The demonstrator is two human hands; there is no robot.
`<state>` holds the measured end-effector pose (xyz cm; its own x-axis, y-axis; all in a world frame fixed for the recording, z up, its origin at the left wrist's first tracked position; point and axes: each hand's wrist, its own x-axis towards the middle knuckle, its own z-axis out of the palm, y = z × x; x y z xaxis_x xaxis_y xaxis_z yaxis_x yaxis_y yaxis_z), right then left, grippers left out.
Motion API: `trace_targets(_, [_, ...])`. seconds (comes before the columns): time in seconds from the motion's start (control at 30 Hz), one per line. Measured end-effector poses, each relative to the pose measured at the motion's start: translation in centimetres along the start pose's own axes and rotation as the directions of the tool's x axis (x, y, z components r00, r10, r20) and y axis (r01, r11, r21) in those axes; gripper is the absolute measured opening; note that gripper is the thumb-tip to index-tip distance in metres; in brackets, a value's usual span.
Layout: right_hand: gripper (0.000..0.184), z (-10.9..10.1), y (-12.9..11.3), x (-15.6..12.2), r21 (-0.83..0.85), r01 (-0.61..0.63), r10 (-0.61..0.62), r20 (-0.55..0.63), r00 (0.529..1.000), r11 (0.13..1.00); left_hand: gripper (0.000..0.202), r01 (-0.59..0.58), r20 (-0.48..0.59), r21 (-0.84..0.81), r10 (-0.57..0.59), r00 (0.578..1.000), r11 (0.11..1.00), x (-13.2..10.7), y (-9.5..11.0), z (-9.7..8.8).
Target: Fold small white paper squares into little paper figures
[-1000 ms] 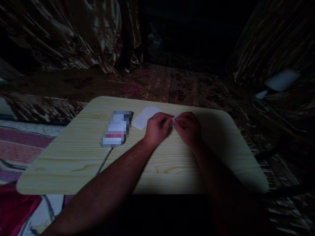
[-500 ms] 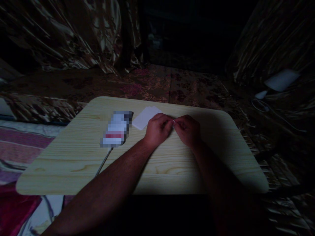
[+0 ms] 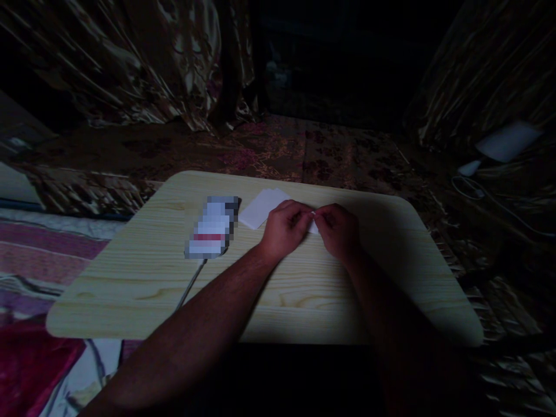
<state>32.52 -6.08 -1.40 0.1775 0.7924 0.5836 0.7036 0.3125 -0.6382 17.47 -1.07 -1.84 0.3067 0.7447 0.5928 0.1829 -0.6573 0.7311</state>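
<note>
My left hand point(image 3: 285, 230) and my right hand point(image 3: 339, 233) meet over the middle of the table, fingertips pinched close together. Between them shows a small piece of white paper point(image 3: 313, 227), mostly hidden by the fingers, which both hands grip. Just beyond my left hand lies a stack of white paper sheets point(image 3: 263, 205), partly covered by that hand. To the left rests a phone-like device point(image 3: 212, 227), blurred out by pixels, with a cable point(image 3: 191, 284) running from its near end under my left forearm.
The light wooden table point(image 3: 130, 284) has rounded corners. Behind it are a patterned cloth surface point(image 3: 269, 147) and dark curtains point(image 3: 182, 58). A white lamp-like object point(image 3: 508, 142) with a cord stands at the right. Striped bedding point(image 3: 56, 255) lies at the left.
More of the white paper shows below the fingertips now. The hands stay pinched together and have shifted only slightly. The whole view has moved a little, so everything appears further right.
</note>
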Motion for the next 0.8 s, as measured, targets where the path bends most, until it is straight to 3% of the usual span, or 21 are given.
trace_targets(0.23, [0.011, 0.10, 0.13, 0.02, 0.044, -0.027, 0.025, 0.049, 0.998, 0.999, 0.022, 0.217, -0.018, -0.154, -0.222, 0.975, 0.964, 0.04, -0.30, 0.39])
trace_targets(0.43, [0.004, -0.10, 0.20, 0.47, 0.104, 0.053, -0.048, -0.053, 0.997, 0.993, 0.022, 0.282, -0.004, -0.320, -0.299, 0.954, 0.904, 0.29, -0.36, 0.33])
trace_targets(0.63, [0.010, 0.04, 0.38, 0.35, 0.153, -0.097, 0.093, 0.029, 0.995, 0.983, 0.024, 0.341, 0.046, -0.429, -0.357, 0.933, 0.836, 0.44, -0.30, 0.47])
trace_targets(0.8, [0.010, 0.26, 0.15, 0.24, 0.164, -0.113, 0.112, 0.016, 0.994, 0.980, 0.023, 0.378, 0.069, -0.507, -0.401, 0.913, 0.775, 0.52, 0.09, 0.58])
